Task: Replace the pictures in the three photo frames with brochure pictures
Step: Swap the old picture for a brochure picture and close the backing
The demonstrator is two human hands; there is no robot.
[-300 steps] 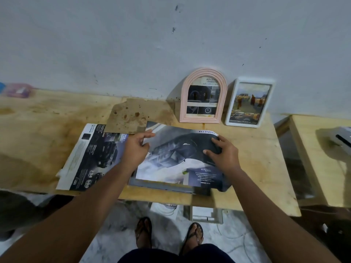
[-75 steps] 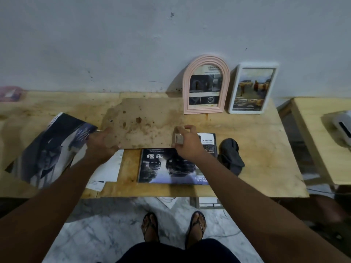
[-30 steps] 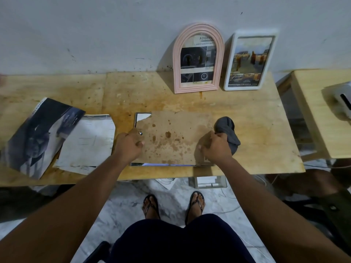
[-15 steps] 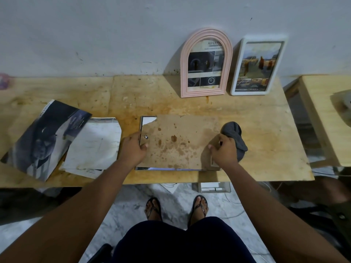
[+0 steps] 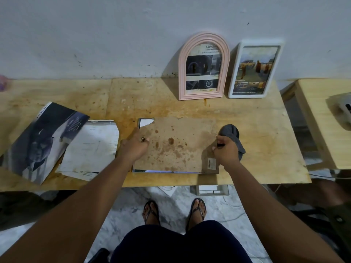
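A large photo frame (image 5: 145,122) lies face down near the table's front edge, covered by its stained brown backing board (image 5: 176,147). My left hand (image 5: 133,147) rests on the board's left edge, fingers curled at a small metal tab. My right hand (image 5: 226,151) is closed at the right edge, pinching a small dark tab. A pink arched frame (image 5: 201,95) and a white frame (image 5: 247,95) lean upright against the wall, each showing a brochure picture. A dark brochure (image 5: 43,137) and a white sheet (image 5: 91,149) lie to the left.
A grey cloth (image 5: 230,131) lies just behind my right hand. The stained wooden table (image 5: 266,139) ends close to my legs. A second wooden table (image 5: 322,120) with a white device (image 5: 343,111) stands to the right, across a gap.
The backing board has come down from the back of the table onto the frame, over the brochure picture. The dark brochure now lies on the left. In the last half second my hands stayed at the edges.
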